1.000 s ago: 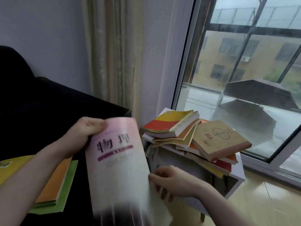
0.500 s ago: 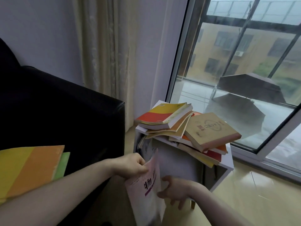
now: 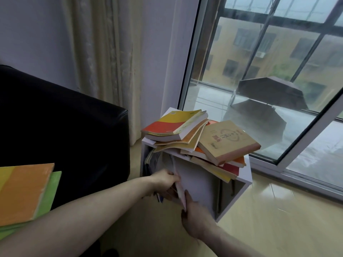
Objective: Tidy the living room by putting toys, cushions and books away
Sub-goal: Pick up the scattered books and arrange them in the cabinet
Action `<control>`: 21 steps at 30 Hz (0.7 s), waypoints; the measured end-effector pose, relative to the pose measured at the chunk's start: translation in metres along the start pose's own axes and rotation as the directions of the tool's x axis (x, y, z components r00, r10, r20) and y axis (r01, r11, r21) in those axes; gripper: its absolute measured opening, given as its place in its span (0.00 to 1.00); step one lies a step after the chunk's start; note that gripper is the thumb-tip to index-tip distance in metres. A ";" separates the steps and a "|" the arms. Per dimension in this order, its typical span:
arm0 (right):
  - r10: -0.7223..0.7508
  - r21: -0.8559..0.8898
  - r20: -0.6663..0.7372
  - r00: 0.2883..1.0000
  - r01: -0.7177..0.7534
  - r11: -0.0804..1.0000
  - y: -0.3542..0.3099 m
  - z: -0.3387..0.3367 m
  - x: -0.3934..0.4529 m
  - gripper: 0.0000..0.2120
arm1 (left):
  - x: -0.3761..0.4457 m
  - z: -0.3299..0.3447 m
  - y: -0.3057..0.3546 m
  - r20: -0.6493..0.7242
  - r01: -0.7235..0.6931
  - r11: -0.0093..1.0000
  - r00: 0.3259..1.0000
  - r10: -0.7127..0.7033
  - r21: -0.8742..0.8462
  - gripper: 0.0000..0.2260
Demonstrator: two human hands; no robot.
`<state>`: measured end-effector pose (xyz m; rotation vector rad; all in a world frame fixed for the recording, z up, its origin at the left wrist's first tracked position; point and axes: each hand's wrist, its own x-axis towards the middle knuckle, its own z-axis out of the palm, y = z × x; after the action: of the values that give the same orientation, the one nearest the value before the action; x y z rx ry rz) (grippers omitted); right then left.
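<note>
pink-covered book (image 3: 179, 190), a second ago up in front of the sofa, now stands edge-on at the mouth of the white cabinet (image 3: 243, 175), centre frame. left hand (image 3: 165, 179) pinches its spine edge, fingers curled round it. right hand (image 3: 194, 214) presses from below; finger spread unclear. messy book stack (image 3: 194, 138) on top untouched. orange book (image 3: 24, 191) waits, lower left. judgement: shelving nearly done.

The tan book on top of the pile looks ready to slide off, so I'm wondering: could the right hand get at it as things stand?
Probably yes. The tan book lies uncovered atop the pile, nothing above it. But the right hand is low at the white cabinet, pressing on the pink book, so it must let go first.
</note>
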<state>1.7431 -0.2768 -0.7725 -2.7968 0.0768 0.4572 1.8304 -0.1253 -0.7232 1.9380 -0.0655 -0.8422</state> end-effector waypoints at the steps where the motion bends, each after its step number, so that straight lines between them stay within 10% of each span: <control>1: 0.005 0.017 -0.042 0.999 -0.005 1.000 0.002 0.000 0.003 0.25 | 0.000 0.000 0.002 0.025 0.000 1.000 1.000 0.000 -0.020 0.15; 11: 0.166 0.319 -0.159 0.973 -0.108 0.942 0.021 0.003 0.044 0.07 | 0.011 -0.044 -0.022 -0.233 0.130 0.825 0.973 0.001 0.549 0.12; 21: 0.260 0.425 -0.258 0.930 -0.132 0.895 -0.008 0.012 0.083 0.12 | 0.024 -0.085 -0.039 -0.518 0.251 0.848 0.855 0.032 0.467 0.18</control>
<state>1.8191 -0.2656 -0.8078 -2.4315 0.4759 0.0287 1.8863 -0.0498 -0.7435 2.6566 0.1598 -0.3657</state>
